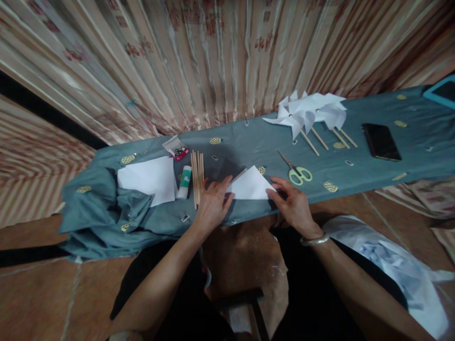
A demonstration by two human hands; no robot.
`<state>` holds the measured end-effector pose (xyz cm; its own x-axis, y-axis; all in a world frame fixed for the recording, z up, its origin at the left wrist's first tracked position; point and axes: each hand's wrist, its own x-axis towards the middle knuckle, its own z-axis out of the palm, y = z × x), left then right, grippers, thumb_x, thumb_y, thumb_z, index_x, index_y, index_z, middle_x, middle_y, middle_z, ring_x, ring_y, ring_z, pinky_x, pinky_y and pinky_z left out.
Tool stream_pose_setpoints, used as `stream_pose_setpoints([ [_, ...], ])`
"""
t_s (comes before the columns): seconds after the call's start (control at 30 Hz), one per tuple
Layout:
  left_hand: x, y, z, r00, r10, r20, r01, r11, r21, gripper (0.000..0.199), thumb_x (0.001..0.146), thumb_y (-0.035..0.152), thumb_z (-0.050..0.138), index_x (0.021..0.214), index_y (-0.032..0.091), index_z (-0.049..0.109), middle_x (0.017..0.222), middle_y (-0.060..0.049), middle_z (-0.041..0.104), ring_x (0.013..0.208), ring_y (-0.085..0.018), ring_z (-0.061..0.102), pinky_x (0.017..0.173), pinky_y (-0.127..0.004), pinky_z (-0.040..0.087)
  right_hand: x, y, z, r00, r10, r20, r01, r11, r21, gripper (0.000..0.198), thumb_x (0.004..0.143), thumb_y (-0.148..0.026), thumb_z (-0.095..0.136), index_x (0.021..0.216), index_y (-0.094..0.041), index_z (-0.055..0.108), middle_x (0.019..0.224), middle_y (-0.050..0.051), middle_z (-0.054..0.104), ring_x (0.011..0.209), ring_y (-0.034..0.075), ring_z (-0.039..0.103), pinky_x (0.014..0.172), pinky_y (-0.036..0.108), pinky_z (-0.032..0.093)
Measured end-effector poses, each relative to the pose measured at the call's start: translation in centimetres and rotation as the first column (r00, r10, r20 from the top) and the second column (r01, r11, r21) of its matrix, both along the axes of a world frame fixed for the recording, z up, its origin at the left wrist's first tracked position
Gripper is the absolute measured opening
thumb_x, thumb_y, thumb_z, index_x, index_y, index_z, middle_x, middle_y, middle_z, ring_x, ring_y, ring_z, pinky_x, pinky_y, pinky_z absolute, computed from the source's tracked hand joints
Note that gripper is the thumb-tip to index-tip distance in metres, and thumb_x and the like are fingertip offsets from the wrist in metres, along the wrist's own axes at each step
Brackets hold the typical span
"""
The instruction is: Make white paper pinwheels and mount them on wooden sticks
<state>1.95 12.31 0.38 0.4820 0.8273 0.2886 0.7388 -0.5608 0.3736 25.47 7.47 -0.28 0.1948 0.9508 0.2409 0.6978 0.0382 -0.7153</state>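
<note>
A white sheet of paper [250, 185], folded into a triangle, lies near the front edge of the cloth-covered table. My left hand [213, 202] has thumb and forefinger at its left corner. At the right corner, my right hand [294, 204] pinches the paper between thumb and fingers. Just left of my left hand are several thin wooden sticks [196, 176] and a green-and-white glue stick [184, 182]. Scissors with light green handles [299, 175] lie beyond my right hand, blades pointing away to the left.
A stack of white paper [151, 177] lies at the left beside bunched cloth [103, 208]. Behind it is an open small box of metal pins [177, 148]. Several paper pinwheels on sticks [309, 113], a phone [381, 141] and a blue-edged device [441, 91] lie right. A plastic bag [394, 270] stands below.
</note>
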Motion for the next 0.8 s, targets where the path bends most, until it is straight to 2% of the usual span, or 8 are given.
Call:
stream_pose_setpoints([
  [0.07,0.4,-0.4,0.3,0.998,-0.035,-0.046,0.04,0.994,0.1,0.043,0.095,0.023,0.045,0.137,0.018,0.046,0.133,-0.013,0.06,0.124,-0.027,0.053,0.113,-0.056,0.026,0.0,0.1,-0.1,0.999,0.01,0.037,-0.011,1.0,0.016,0.035,0.088,-0.042,0.058,0.114,-0.021,0.066,0.093,0.006,0.076,0.079,0.023,0.071,0.073,0.037,0.058],
  [0.13,0.9,-1.1,0.5,0.988,-0.119,-0.097,0.136,0.972,0.19,0.042,0.095,0.017,0.04,0.137,0.019,0.046,0.143,-0.011,0.051,0.139,-0.027,0.037,0.117,-0.058,0.015,-0.1,0.2,-0.1,0.997,0.03,0.073,-0.032,0.999,0.027,0.032,0.089,-0.04,0.056,0.112,-0.02,0.067,0.096,0.008,0.076,0.08,0.023,0.071,0.076,0.037,0.057],
  [0.2,1.6,-1.9,0.4,0.968,-0.206,-0.142,0.233,0.949,0.213,0.043,0.096,0.014,0.036,0.139,0.019,0.043,0.147,-0.01,0.047,0.144,-0.024,0.03,0.119,-0.057,0.007,-0.1,0.2,-0.1,0.992,0.056,0.115,-0.062,0.997,0.045,0.031,0.091,-0.037,0.054,0.111,-0.019,0.068,0.1,0.009,0.075,0.083,0.024,0.071,0.079,0.038,0.057],
  [0.27,2.2,-2.5,0.1,0.947,-0.267,-0.178,0.297,0.938,0.176,0.044,0.097,0.017,0.035,0.141,0.02,0.04,0.149,-0.009,0.045,0.145,-0.022,0.027,0.119,-0.058,0.004,-0.2,0.3,-0.1,0.984,0.075,0.162,-0.088,0.993,0.079,0.031,0.092,-0.036,0.052,0.113,-0.018,0.067,0.104,0.01,0.074,0.089,0.025,0.07,0.083,0.039,0.056],
  [0.47,3.0,-2.7,-0.7,0.928,-0.286,-0.237,0.302,0.953,0.034,0.059,0.092,0.037,0.052,0.144,0.015,0.036,0.153,-0.012,0.038,0.147,-0.029,0.022,0.118,-0.058,0.014,-0.3,0.5,0.0,0.964,0.115,0.241,-0.153,0.977,0.147,0.031,0.095,-0.031,0.048,0.117,-0.018,0.065,0.11,0.011,0.073,0.101,0.026,0.068,0.09,0.042,0.054],
  [0.8,2.9,-2.7,-1.1,0.923,-0.289,-0.256,0.295,0.955,-0.012,0.064,0.091,0.045,0.053,0.144,0.013,0.036,0.153,-0.014,0.037,0.145,-0.03,0.026,0.118,-0.054,0.018,-0.4,0.5,-0.3,0.947,0.153,0.282,-0.194,0.973,0.122,0.031,0.096,-0.03,0.044,0.115,-0.02,0.067,0.111,0.011,0.071,0.104,0.027,0.065,0.095,0.047,0.05],
])
